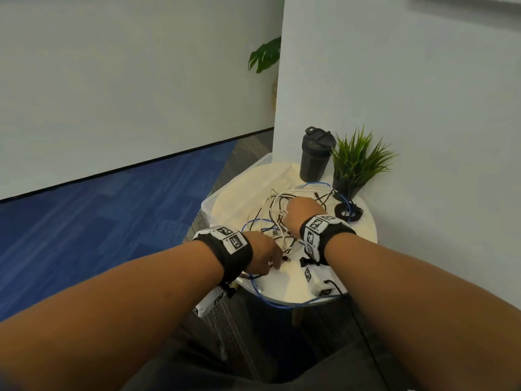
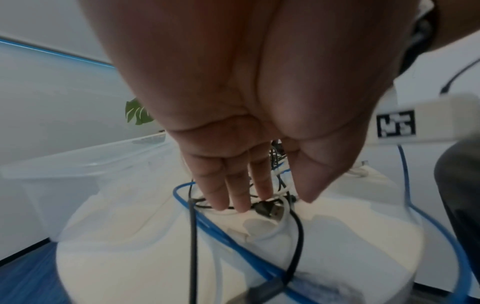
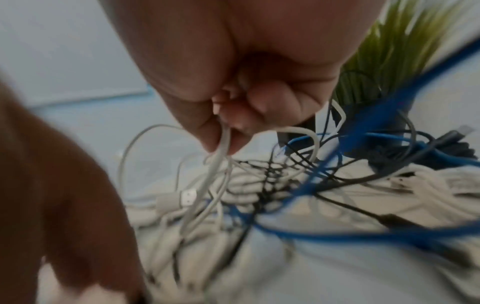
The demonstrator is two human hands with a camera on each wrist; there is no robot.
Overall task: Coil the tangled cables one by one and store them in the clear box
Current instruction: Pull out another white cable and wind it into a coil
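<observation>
From the head view, the tangled cables (image 1: pixel 282 218) lie on the round table (image 1: pixel 363 235) beside the clear box (image 1: pixel 222 190), not yet inside.

In the left wrist view, the left hand (image 2: pixel 241 123) has straight fingers pressing near a black USB plug (image 2: pixel 269 208); it is better to hold the pile down firmly.

In the right wrist view, the right hand (image 3: pixel 239 82) pinches one white cable (image 3: pixel 221 156); it should pull slowly, so the knots do not tighten.

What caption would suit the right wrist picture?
The right hand pinches thin white cables up from a tangle with a blue cable and black cables.

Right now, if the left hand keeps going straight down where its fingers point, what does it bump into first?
Probably the black USB plug just beyond the left hand, lying among thin black cables on the round white table.
</observation>
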